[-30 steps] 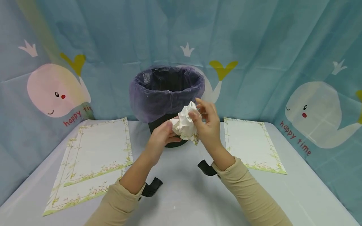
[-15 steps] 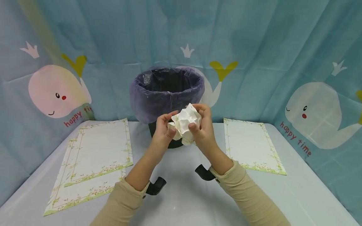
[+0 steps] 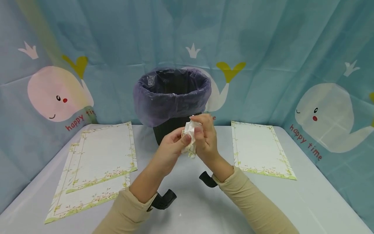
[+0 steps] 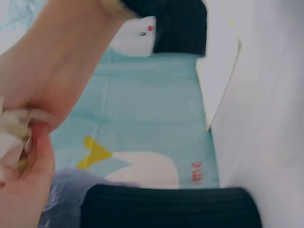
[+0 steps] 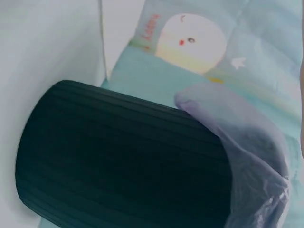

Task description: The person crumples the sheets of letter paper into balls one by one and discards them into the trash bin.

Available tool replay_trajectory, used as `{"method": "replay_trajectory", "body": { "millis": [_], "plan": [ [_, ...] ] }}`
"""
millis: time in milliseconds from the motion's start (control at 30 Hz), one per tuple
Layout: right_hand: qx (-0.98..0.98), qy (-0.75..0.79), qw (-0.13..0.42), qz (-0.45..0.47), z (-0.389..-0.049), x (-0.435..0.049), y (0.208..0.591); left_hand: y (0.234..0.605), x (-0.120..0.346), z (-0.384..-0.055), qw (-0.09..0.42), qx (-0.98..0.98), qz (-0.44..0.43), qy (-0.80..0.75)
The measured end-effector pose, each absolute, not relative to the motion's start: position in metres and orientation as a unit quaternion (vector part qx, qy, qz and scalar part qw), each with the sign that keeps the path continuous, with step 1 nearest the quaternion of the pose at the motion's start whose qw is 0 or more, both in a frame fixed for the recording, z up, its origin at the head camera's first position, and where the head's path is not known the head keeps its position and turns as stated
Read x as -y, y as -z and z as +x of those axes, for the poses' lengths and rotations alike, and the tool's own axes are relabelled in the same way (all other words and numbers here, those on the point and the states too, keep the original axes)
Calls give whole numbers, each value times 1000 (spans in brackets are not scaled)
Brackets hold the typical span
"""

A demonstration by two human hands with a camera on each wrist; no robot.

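A crumpled sheet of white paper (image 3: 190, 131) with a green-yellow printed border is squeezed between both hands above the table. My left hand (image 3: 170, 148) grips its left side, thumb across the front. On the other side my right hand (image 3: 208, 139) curls its fingers and thumb round the paper, hiding part of it. In the left wrist view, folds of the crumpled paper (image 4: 14, 137) show between the hands at the left edge. The right wrist view shows mainly the dark bin (image 5: 128, 161) and its bag, with the paper out of sight.
Behind the hands stands a dark bin lined with a purple plastic bag (image 3: 172, 107). Two overlapping bordered sheets (image 3: 102, 156) lie at the left, another bordered sheet (image 3: 260, 149) at the right. A blue curtain (image 3: 263, 39) with whale prints hangs round the back and sides.
Both hands have pressed the crumpled paper into a smaller, narrower wad and come closer together. They sit slightly lower than before. The bin and flat sheets stay put.
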State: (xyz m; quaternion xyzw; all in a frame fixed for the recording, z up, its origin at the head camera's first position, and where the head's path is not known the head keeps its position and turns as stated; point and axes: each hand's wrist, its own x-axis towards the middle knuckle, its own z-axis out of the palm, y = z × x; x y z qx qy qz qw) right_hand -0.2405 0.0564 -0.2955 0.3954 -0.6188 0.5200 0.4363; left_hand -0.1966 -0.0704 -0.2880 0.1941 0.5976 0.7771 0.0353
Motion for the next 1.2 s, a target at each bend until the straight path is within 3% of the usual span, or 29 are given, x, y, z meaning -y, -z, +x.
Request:
{"method": "replay_trajectory", "body": {
  "millis": [233,367,467,667,767,867,1033,1200],
  "plan": [
    [593,-522,480,381,-245,-49,304,300,54,-200,-67,-579,122,-804],
    [614,-512,471,373,-247,-49,305,301,53,-203,-94,-584,91,-801],
    [665,-485,418,383,-243,-54,302,299,58,-204,-97,-597,66,-794],
    [742,-445,243,439,-225,-73,292,289,70,-200,-78,-626,78,-772],
    [737,-435,221,467,-220,-76,288,285,71,-196,-68,-658,112,-742],
    [716,-429,255,489,-221,-74,289,283,69,-193,-67,-671,128,-727],
    [653,-448,359,494,-228,-65,294,282,61,-192,-100,-654,75,-746],
    [616,-497,395,467,-229,-54,301,286,56,-192,-102,-614,24,-783]
  ]
}}
